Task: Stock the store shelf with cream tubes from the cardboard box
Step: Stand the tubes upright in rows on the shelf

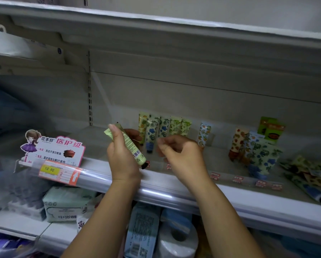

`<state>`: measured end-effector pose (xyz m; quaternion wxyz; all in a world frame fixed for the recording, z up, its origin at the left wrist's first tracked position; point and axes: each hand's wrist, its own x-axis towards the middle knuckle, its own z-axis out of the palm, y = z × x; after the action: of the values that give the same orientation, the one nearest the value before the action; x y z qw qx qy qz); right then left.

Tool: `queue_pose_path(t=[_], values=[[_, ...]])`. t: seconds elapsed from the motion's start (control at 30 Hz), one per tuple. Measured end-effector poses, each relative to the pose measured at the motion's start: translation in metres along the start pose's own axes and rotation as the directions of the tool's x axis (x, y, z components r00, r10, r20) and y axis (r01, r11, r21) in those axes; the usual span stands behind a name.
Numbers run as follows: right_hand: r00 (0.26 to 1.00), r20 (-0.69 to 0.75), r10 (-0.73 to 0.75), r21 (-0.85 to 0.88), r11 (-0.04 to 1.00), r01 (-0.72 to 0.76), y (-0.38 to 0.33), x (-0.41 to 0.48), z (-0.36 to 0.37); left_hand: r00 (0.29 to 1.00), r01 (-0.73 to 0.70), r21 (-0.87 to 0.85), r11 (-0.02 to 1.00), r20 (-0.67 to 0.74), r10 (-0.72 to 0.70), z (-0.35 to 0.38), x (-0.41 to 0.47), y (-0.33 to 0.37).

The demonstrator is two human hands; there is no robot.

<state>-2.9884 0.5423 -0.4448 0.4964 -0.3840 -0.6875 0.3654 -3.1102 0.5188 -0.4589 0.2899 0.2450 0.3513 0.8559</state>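
My left hand (121,155) grips a pale green cream tube (132,148), held slanted with its black cap pointing down over the shelf's front edge. My right hand (182,155) hovers just to its right with loosely curled fingers and holds nothing. Behind both hands a row of several floral tubes (163,128) stands upright on the white shelf (104,138). One orange-patterned tube (204,135) stands alone further right, and a cluster of tubes (256,151) leans together beyond it. The cardboard box is not in view.
Several tubes (308,174) lie flat at the shelf's far right. A pink promotional sign (63,148) and a yellow price tag (50,170) sit at the left of the shelf rail (156,192). Tissue packs (66,203) and a paper roll (176,241) fill the lower shelf.
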Motion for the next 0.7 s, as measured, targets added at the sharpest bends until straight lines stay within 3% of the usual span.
queue_pose_path(t=[0.23,0.7], values=[[0.967,0.255,0.027,-0.106,0.994,0.000,0.005,-0.010,-0.008,0.988,0.068,0.059,0.996,0.136,-0.075,0.002,-0.002,0.001],[0.908,0.418,0.019,0.090,0.994,-0.062,-0.001,-0.015,-0.016,0.961,0.035,0.153,0.988,0.268,-0.076,0.005,-0.004,-0.002]])
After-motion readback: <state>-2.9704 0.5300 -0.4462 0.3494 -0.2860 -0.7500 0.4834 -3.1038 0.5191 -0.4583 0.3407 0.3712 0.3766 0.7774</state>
